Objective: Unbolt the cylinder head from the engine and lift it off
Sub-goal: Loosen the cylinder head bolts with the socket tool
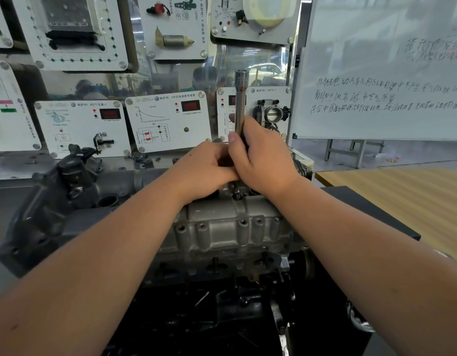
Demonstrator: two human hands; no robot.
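Backdrop: a training board (168, 122) of mounted sensor panels stands behind the bench; a whiteboard (376, 73) with handwriting stands to the right; a wooden table (402, 191) lies beyond it.
Engine: the engine (222, 291) fills the lower middle of the view, dark and cluttered at the bottom; it sits on a dark bench.
Cylinder head: the cylinder head (222, 227), a grey casting with a row of open threaded bosses along its near face, sits on top of the engine, seated and not lifted; its far edge is hidden under both hands.
Tool: a long socket extension (239, 98) stands nearly upright over the far side of the head, its square-drive end uppermost; the lower end is hidden behind the hands, so whether it sits on a bolt cannot be told.
Right hand: the right hand (261, 155) is wrapped round the shaft, fingers curled tight, thumb pressed up along it.
Left hand: the left hand (204, 168) is tucked against the right at the base of the tool, fingers curled in; what they pinch is hidden; likely the tool's lower end.
Step in hand: probably working a head bolt by hand with the extension; the unbolting stage, with the lift yet to come.
Next move: it calls for keeping the shaft square to the bolt; turning it out fully; then checking the remaining bolts before any lift.
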